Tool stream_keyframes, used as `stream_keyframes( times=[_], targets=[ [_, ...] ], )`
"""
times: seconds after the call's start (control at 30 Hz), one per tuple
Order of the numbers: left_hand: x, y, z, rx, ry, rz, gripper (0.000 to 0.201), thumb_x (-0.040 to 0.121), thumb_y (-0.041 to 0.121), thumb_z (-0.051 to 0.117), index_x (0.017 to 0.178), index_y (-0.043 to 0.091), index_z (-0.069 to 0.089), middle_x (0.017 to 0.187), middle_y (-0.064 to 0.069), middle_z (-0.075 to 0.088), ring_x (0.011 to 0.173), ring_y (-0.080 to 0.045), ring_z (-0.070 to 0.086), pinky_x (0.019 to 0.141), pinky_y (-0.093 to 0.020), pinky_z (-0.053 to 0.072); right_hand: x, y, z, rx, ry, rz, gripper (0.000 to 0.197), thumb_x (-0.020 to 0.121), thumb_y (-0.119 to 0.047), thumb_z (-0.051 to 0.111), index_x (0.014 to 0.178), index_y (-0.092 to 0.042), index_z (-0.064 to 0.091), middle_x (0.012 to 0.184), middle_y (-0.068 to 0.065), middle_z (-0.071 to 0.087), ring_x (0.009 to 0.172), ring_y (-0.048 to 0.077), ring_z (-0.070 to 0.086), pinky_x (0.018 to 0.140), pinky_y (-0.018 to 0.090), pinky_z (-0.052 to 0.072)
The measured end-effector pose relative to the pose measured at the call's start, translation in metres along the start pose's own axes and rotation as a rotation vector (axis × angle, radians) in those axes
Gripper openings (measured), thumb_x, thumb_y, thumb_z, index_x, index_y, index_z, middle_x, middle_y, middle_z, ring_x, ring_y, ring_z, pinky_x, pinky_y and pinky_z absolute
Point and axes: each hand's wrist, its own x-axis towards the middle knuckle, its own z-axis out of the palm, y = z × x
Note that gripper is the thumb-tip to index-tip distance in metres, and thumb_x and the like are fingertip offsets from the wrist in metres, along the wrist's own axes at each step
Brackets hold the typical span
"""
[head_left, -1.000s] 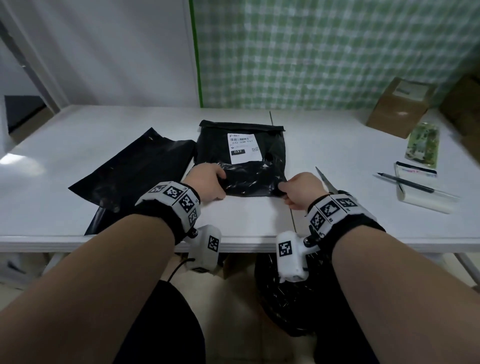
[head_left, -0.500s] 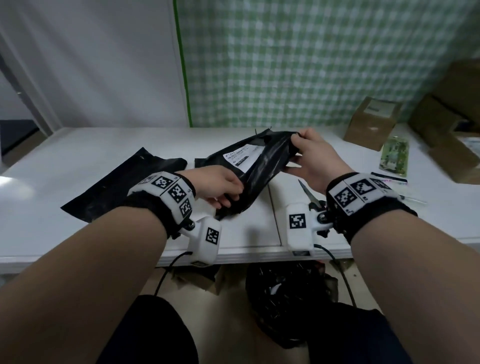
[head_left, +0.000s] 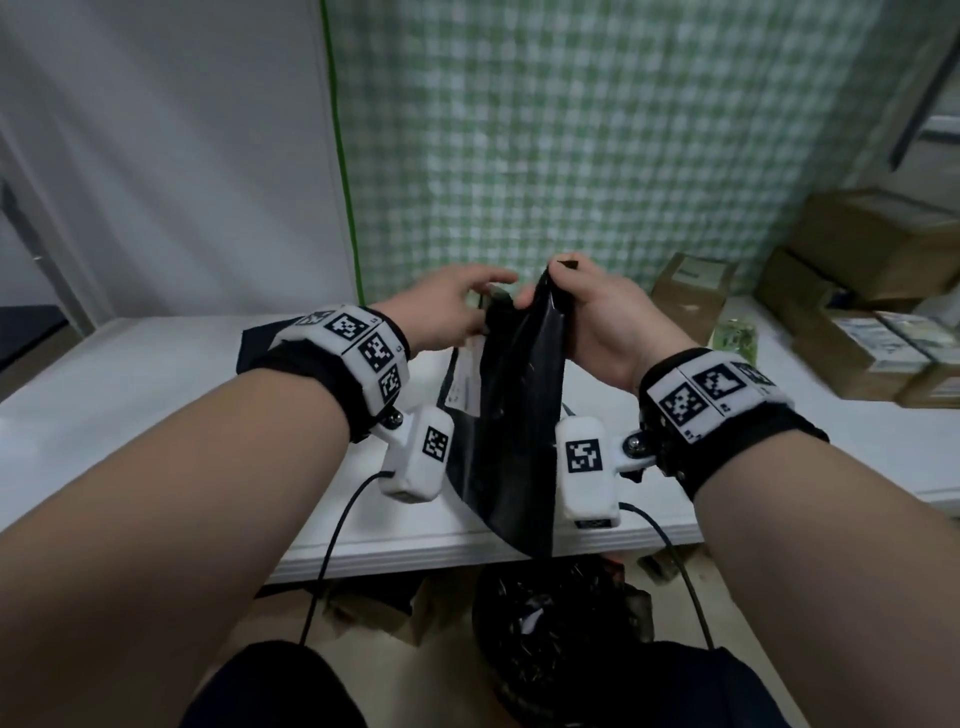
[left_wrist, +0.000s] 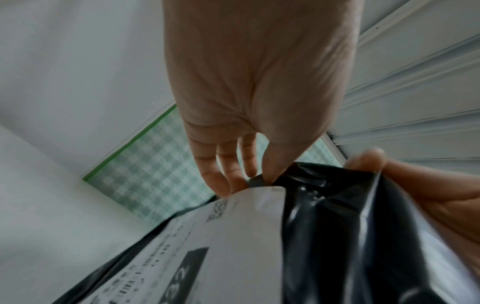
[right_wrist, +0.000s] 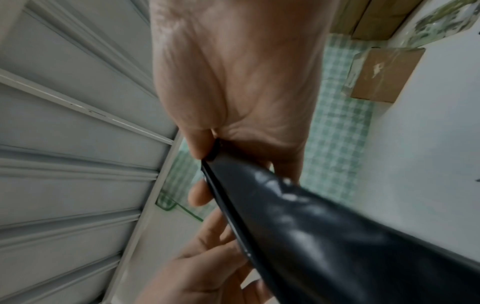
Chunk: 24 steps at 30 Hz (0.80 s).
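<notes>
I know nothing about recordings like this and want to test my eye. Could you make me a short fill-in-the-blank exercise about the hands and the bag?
1. The left hand and the right hand pinch the top edge of a ____ bag.
2. The label stuck on the bag is ____.
3. The brown boxes stand at the ____ end of the table.

Missing words: black; white; right.
</notes>
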Motion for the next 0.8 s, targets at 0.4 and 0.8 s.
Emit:
stream_keyframes(
  times=[0.4,0.8],
  targets=[
    [-0.012,-0.005,-0.013,0.154,0.063,-0.173,0.02,0.087,0.005,0.061,0.106,0.007,0.065,0.084,-0.007,0.067,0.069,-0.015,0.063,0.066,-0.024,0.057,-0.015,-0.028,-0.006,-0.157,0.217,-0.089,0.009,0.098,-0.015,0.045,0.09,-0.011,0.049,0.083,0.004,0.065,0.07,0.017,0.064,0.063,0.03,0.055],
    [-0.011,0.0,-0.042,0.665,0.461,-0.264,0.022,0.078,0.002,0.047,0.057,0.004,0.042,0.067,-0.009,0.048,0.071,-0.027,0.047,0.058,-0.033,0.037,-0.021,-0.007,0.001,-0.363,0.115,0.078,0.023,0.094,-0.009,0.054,0.073,-0.014,0.044,0.076,0.008,0.062,0.06,0.019,0.062,0.063,0.03,0.057]
  ],
)
